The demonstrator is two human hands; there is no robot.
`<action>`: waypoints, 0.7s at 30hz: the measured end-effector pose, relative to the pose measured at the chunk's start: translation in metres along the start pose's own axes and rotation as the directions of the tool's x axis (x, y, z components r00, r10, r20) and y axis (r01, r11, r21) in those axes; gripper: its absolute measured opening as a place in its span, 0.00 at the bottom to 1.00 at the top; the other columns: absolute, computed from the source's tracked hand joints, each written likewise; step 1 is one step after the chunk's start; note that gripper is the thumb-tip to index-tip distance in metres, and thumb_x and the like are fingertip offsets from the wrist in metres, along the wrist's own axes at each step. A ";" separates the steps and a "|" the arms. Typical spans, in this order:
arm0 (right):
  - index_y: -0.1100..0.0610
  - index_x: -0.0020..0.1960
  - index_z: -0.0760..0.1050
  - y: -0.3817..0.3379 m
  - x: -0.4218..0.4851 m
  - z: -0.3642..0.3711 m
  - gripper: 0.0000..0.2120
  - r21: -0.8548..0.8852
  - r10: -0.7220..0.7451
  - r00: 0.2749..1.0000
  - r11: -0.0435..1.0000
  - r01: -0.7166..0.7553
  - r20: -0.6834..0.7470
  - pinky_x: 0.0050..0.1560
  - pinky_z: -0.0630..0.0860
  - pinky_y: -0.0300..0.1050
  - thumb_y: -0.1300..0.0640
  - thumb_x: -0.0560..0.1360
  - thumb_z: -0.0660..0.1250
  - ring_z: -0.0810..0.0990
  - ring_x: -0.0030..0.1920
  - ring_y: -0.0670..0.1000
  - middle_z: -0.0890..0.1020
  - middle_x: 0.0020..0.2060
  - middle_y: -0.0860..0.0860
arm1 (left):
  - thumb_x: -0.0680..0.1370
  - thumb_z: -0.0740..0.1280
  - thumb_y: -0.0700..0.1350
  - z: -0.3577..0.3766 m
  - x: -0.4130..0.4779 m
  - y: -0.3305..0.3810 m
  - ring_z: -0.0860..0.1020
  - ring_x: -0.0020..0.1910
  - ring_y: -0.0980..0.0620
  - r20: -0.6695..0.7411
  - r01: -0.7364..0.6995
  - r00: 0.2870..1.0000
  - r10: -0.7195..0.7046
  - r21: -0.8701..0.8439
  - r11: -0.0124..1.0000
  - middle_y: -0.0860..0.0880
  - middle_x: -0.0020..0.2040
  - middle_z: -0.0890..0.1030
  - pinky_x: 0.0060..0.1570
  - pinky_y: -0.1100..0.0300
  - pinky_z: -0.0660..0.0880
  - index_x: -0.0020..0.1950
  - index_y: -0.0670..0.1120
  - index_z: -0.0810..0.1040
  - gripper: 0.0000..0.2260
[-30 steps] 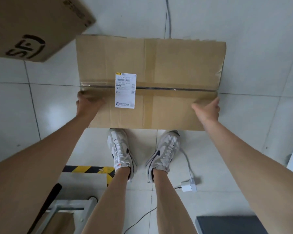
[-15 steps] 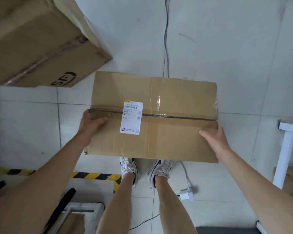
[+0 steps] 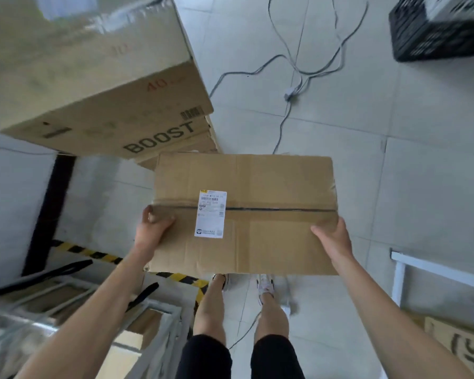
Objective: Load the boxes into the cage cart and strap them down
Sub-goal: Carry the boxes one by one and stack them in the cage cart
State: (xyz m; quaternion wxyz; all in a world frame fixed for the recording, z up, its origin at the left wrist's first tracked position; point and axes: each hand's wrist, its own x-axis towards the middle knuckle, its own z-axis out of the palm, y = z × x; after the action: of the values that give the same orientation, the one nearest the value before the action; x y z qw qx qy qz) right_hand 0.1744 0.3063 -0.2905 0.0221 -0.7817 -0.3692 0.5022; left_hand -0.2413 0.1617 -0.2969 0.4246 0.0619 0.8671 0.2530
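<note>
1. Head view: a taped cardboard box (image 3: 271,184) is held level off the floor, above the person's feet.
2. The left hand (image 3: 151,231) grips its 9 o'clock edge, thumb on top and fingers curled round. The right hand (image 3: 333,239) clasps the 3 o'clock edge, its fingers hidden.
3. It looks stiff-walled and moderately light, with creased flaps. Opposite ends, fingers under the base, seem the safest hold.
4. A metal frame (image 3: 164,307), probably the cage cart, stands at 7 o'clock.

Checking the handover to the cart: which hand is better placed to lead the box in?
Left, probably: the left hand grips the box on the side nearest the cage cart; the right hand holds the far edge.
</note>
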 end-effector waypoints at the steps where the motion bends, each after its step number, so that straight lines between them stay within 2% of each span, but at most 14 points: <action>1: 0.53 0.76 0.60 -0.013 -0.013 -0.007 0.39 -0.002 -0.037 0.999 0.999 0.037 0.016 0.67 0.72 0.57 0.47 0.71 0.73 0.73 0.68 0.58 0.72 0.71 0.55 | 0.72 0.77 0.51 -0.015 -0.020 0.006 0.76 0.59 0.45 -0.036 -0.029 0.999 0.028 -0.022 0.999 0.48 0.67 0.73 0.54 0.51 0.76 0.76 0.54 0.63 0.36; 4: 0.52 0.77 0.60 -0.050 -0.055 -0.028 0.39 -0.018 -0.139 0.989 0.990 0.140 0.040 0.66 0.72 0.54 0.45 0.71 0.72 0.73 0.68 0.58 0.72 0.72 0.55 | 0.71 0.77 0.52 -0.061 -0.080 0.019 0.75 0.63 0.46 -0.136 -0.089 0.988 0.076 -0.093 0.992 0.47 0.71 0.72 0.62 0.48 0.74 0.77 0.51 0.63 0.38; 6: 0.51 0.76 0.60 -0.070 -0.086 -0.042 0.39 -0.029 -0.231 0.970 0.972 0.234 0.071 0.63 0.71 0.51 0.45 0.71 0.72 0.73 0.68 0.58 0.71 0.72 0.54 | 0.70 0.77 0.55 -0.093 -0.121 0.020 0.74 0.61 0.49 -0.202 -0.121 0.975 0.096 -0.115 0.986 0.47 0.71 0.73 0.61 0.51 0.72 0.77 0.51 0.63 0.39; 9: 0.48 0.76 0.60 -0.088 -0.135 -0.059 0.38 -0.073 -0.369 0.917 0.921 0.383 0.150 0.66 0.70 0.52 0.46 0.72 0.73 0.73 0.69 0.56 0.72 0.72 0.52 | 0.66 0.75 0.62 -0.141 -0.186 0.011 0.74 0.61 0.52 -0.311 -0.157 0.942 0.122 -0.088 0.984 0.48 0.72 0.74 0.58 0.53 0.71 0.77 0.51 0.64 0.43; 12: 0.47 0.71 0.64 -0.104 -0.189 -0.059 0.32 -0.119 -0.477 0.860 0.858 0.500 0.179 0.63 0.73 0.56 0.46 0.72 0.73 0.76 0.63 0.57 0.77 0.66 0.53 | 0.63 0.70 0.70 -0.187 -0.244 -0.007 0.75 0.67 0.45 -0.429 -0.127 0.899 0.092 -0.055 0.990 0.47 0.72 0.73 0.64 0.47 0.72 0.77 0.54 0.63 0.46; 14: 0.48 0.71 0.65 -0.116 -0.227 -0.044 0.31 -0.152 -0.555 0.811 0.799 0.582 0.185 0.62 0.73 0.57 0.46 0.72 0.72 0.76 0.63 0.59 0.77 0.64 0.54 | 0.64 0.67 0.73 -0.218 -0.278 -0.025 0.74 0.68 0.42 -0.498 -0.090 0.865 0.063 -0.029 0.996 0.46 0.72 0.72 0.65 0.43 0.72 0.77 0.56 0.62 0.46; 18: 0.49 0.75 0.61 -0.143 -0.311 0.011 0.34 -0.140 -0.677 0.680 0.672 0.727 0.281 0.65 0.72 0.58 0.45 0.73 0.71 0.75 0.66 0.59 0.74 0.68 0.54 | 0.67 0.68 0.73 -0.292 -0.339 -0.087 0.74 0.68 0.40 -0.677 -0.087 0.736 -0.008 -0.106 0.991 0.45 0.71 0.74 0.63 0.42 0.71 0.76 0.57 0.63 0.43; 21: 0.48 0.78 0.58 -0.146 -0.388 0.069 0.38 -0.105 -0.738 0.538 0.547 0.830 0.408 0.69 0.69 0.61 0.43 0.73 0.70 0.71 0.70 0.57 0.70 0.73 0.51 | 0.66 0.67 0.74 -0.347 -0.395 -0.162 0.74 0.67 0.41 -0.787 -0.072 0.608 -0.110 -0.192 0.979 0.46 0.69 0.74 0.62 0.42 0.71 0.75 0.59 0.64 0.41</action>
State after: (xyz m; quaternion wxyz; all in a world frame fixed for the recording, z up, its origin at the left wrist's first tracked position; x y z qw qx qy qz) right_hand -0.0491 0.1568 0.0327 0.0746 -0.4316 -0.7499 0.4958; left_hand -0.2407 -0.2396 0.0799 0.0033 -0.1099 0.9350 0.3371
